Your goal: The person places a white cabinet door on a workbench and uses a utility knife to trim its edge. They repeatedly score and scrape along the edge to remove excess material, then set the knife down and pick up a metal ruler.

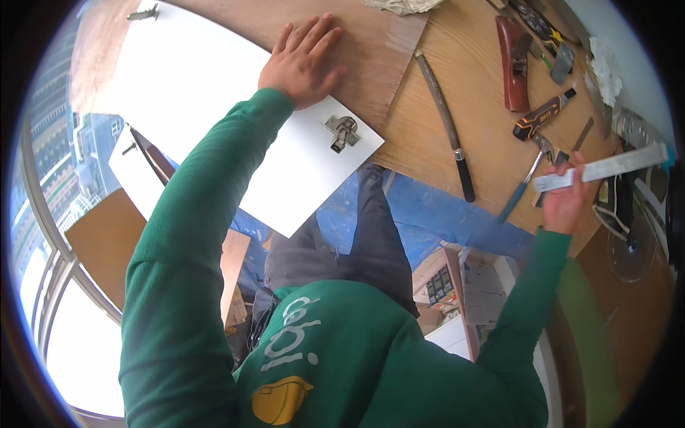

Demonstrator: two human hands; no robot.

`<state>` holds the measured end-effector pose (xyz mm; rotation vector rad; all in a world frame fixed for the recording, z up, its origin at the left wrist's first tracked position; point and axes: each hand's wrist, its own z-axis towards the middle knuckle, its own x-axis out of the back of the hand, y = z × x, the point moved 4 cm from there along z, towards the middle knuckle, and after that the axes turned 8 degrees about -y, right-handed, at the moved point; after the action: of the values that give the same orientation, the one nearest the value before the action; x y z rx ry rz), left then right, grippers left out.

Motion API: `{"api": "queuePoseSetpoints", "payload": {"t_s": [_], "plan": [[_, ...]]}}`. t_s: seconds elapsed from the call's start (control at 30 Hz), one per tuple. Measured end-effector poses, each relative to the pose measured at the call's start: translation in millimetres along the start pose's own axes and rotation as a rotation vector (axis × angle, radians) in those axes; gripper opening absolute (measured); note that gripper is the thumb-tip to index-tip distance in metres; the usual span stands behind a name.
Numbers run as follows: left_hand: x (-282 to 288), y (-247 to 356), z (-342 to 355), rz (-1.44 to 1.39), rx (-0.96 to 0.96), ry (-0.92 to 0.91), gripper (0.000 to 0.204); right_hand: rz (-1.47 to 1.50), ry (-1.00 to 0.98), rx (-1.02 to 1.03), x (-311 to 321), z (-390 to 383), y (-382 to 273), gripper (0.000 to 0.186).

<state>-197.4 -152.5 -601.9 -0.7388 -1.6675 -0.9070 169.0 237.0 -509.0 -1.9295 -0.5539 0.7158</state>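
Note:
My left hand (302, 63) lies flat with fingers spread on the brown wooden board, its wrist over the edge of a white panel (285, 178). Two metal cabinet hinges are on this panel: one hinge (342, 133) near its closest corner, another hinge (145, 12) at the far left. Out to the right, my right hand (564, 203) is closed around a long, flat whitish object (614, 165) with a blue end; its exact kind is unclear. Beneath that hand lies a hammer (524, 182) with a teal grip, partly covered.
A long flat tool with a black handle (449, 128) rests on the wooden worktop (471, 85). Further right are an orange-and-black knife-like tool (546, 114), a reddish-brown tool (512, 68) and several other tools. Blue sheeting (435, 207) hangs below the edge; a window frame (53, 264) stands left.

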Motion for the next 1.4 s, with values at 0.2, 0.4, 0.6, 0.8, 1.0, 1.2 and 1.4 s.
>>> {"api": "queuePoseSetpoints", "payload": {"t_s": [0.2, 0.4, 0.6, 0.8, 1.0, 1.2, 1.4], "plan": [[-1.5, -1.1, 2.8, -0.018, -0.046, 0.020, 0.069, 0.359, 0.007, -0.040, -141.0, -120.1, 93.2, 0.032], [-11.0, -1.3, 10.0, -0.036, -0.113, 0.042, 0.070, 0.562, 0.020, -0.056, -198.3, -180.6, 151.7, 0.036], [-16.6, -8.0, 8.9, -0.024, -0.130, 0.077, 0.072, 0.420, 0.119, -0.114, -247.5, -230.7, 179.3, 0.031], [-21.4, -14.9, 14.9, 0.003, -0.220, 0.163, 0.074, 0.105, 0.073, -0.071, -244.1, -241.0, 215.3, 0.033], [-21.0, -8.5, 8.1, 0.046, -0.243, 0.135, 0.063, 0.004, 0.002, 0.003, -239.9, -233.7, 277.8, 0.025], [-26.0, -34.1, 20.7, 0.453, -0.487, 0.167, 0.056, -0.309, -0.009, 0.355, -253.5, -193.0, 308.4, 0.017], [-26.6, 32.9, -17.7, -0.762, -0.141, -0.014, 0.059, -0.610, 0.061, 0.494, -242.2, -174.7, 314.1, 0.013]]}}
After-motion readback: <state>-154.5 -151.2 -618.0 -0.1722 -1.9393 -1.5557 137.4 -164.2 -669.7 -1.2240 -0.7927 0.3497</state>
